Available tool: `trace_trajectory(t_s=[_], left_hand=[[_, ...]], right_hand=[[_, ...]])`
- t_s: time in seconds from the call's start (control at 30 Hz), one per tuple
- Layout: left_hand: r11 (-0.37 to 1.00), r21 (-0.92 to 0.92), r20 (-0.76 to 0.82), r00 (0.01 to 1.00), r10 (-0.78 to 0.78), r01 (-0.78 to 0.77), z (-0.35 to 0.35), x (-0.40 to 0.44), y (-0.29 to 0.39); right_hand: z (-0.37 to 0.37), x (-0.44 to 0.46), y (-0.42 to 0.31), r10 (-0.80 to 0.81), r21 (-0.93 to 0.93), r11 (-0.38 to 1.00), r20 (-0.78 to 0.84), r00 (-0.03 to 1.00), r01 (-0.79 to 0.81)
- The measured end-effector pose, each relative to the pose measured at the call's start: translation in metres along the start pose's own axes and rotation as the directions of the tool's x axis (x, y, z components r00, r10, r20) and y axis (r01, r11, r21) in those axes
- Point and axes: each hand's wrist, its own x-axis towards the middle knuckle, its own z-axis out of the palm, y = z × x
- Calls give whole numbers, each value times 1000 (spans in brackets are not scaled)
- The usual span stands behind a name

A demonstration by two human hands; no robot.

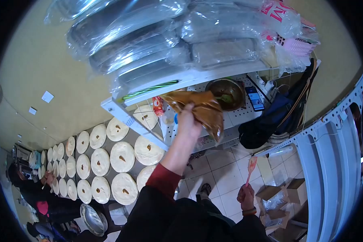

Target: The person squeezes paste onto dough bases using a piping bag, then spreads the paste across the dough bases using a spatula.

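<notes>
My left hand (pixel 187 121) grips the top of a plastic bag of brown paste (pixel 207 111), lifted in front of the shelf unit. Lower right, my right hand (pixel 246 197) is closed around the handle of a pink spatula (pixel 252 164), whose blade points up and is smeared. Behind the bag, a pan (pixel 226 93) with some green and brown contents sits on the perforated shelf. Left of my left arm are rows of round cream-topped cakes (pixel 122 156), many with a brown dab at the centre.
Wrapped packs (pixel 226 52) fill the upper shelf (pixel 205 75). A phone (pixel 255 99) lies beside the pan, near a hanging dark bag (pixel 266 121). Open cardboard boxes (pixel 274 201) stand on the floor at right. A co-worker (pixel 32 193) and a metal bowl (pixel 93 220) are at left.
</notes>
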Motion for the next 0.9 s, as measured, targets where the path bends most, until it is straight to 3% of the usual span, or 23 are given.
trace_trajectory(t_s=[0.17,0.27,0.37,0.4,0.53,0.63,0.9], left_hand=[[981,8,4,981,195,-195,-13,66,34],[872,94,-18,875,483,-480,-20,98,42],[840,151,-79,841,536,-521,4,81,45],[795,222,-4,815,580,-565,-6,93,46],[775,280,-58,796,603,-566,-34,134,46],[798,244,5,824,567,-550,-38,150,45],[702,392,66,779,623,-595,-51,173,51]], right_hand=[[-12,17,-8,49,-43,998,45,998,-47],[-18,28,-15,56,-77,996,72,996,-50],[-25,37,-17,74,-91,994,70,995,-68],[-28,39,-17,88,-105,991,56,995,-81],[-34,43,-15,113,-69,992,38,993,-110],[-36,49,-17,150,-59,987,40,988,-147],[-40,59,-22,169,-111,980,29,985,-165]])
